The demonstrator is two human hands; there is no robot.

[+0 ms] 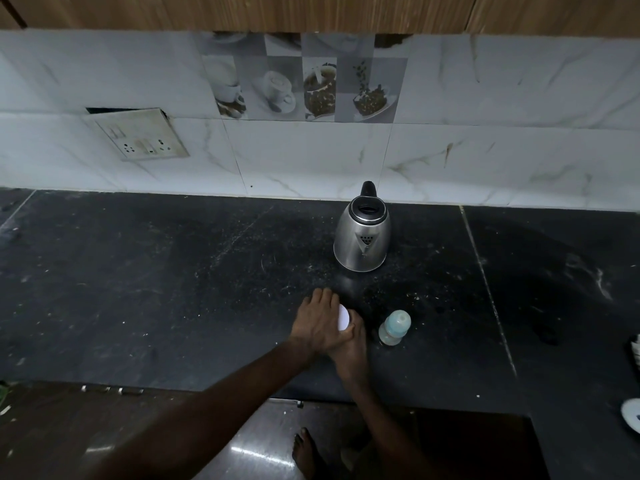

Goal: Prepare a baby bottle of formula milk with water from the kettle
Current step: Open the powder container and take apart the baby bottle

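The 2 hands meet low in the centre of the frame: the right hand (pixel 350 346) curls round a white-lidded container (pixel 344 317), and the left hand (pixel 317 322) lies over its left side (whether it grips, I cannot tell). Just right of them the baby bottle (pixel 394 328) stands upright on the dark counter (pixel 173 289); the steel kettle (pixel 362 233) sits above, near the tiled wall
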